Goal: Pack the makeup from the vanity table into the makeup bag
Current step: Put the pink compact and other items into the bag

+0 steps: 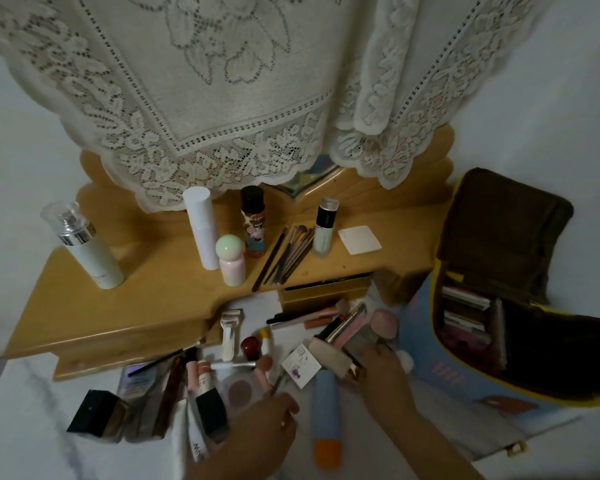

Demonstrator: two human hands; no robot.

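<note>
Head view
Hidden or unclear: a lace cloth (pixel 229 98) hangs over the mirror, only a sliver of glass peeping out below its scalloped hem; the heap of small cosmetics at the front is blurred, and several pieces there I cannot name.
Right hand (pixel 378 365): fingers curled round a bundle of tubes and brushes (pixel 347 336), just left of the bag; how many pieces it grips is hard to tell.
Left hand (pixel 267 427): low over the heap near a round compact (pixel 240 392), fingers bent; whether it grips anything I cannot tell. The two hands are apart.
Makeup bag (pixel 465 375): stands open at the right end of the worktop, pale blue outside with yellow piping, dark brown lining, lid flipped back; flat palettes stand on edge inside.
Worktop (pixel 160 299): honey-coloured wood with curved carved edges.
Upright bottles: a white pump bottle (pixel 84 247) with a clear cap, a matte white cylinder (pixel 201 230), a pink bottle with a pale green ball cap (pixel 231 261).
Flat on the wood: a fan of thin brushes (pixel 288 254), a white square sponge (pixel 359 240).
Front of the heap: a blue tube with an orange cap (pixel 326 414).
</note>
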